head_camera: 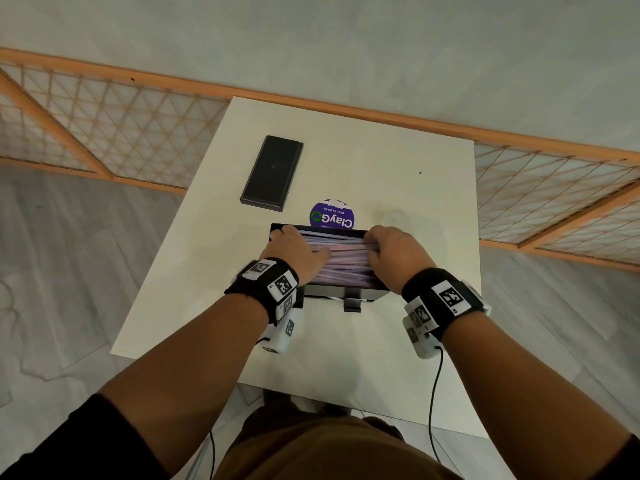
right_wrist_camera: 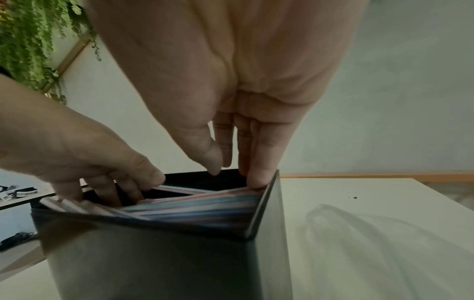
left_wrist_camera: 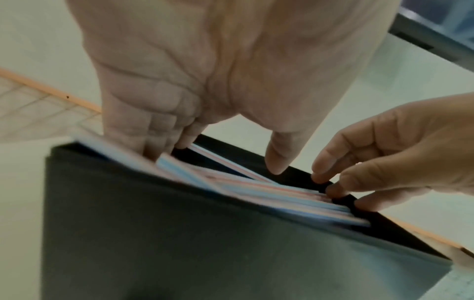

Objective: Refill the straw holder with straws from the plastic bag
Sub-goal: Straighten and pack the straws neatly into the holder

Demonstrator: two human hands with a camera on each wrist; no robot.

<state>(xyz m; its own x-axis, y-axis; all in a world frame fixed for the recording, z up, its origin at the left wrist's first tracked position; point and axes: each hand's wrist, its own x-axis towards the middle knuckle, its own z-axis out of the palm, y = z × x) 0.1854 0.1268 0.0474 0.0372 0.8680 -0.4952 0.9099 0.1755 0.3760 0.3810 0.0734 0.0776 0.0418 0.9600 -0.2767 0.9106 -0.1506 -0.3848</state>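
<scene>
A black box-shaped straw holder [head_camera: 346, 292] stands open-topped on the white table [head_camera: 398, 161]. Pastel striped straws [head_camera: 343, 258] lie lengthwise inside it, filling it almost to the rim. My left hand [head_camera: 304, 242] reaches into the left end, its straight fingers [left_wrist_camera: 153, 142] pressing on the straw ends and its thumb spread above the pile. At the right end, the fingers [right_wrist_camera: 259, 162] of my right hand [head_camera: 377, 247] point down against the inner wall, touching the straw tips [right_wrist_camera: 205, 207]. A clear plastic bag [right_wrist_camera: 359, 233] lies flat on the table right of the holder.
A flat black lid [head_camera: 272, 173] lies at the table's back left. Right behind the holder is a round purple sticker [head_camera: 332, 214]. A low wooden lattice fence [head_camera: 104, 133] runs behind the table. Cables hang from both wrist bands.
</scene>
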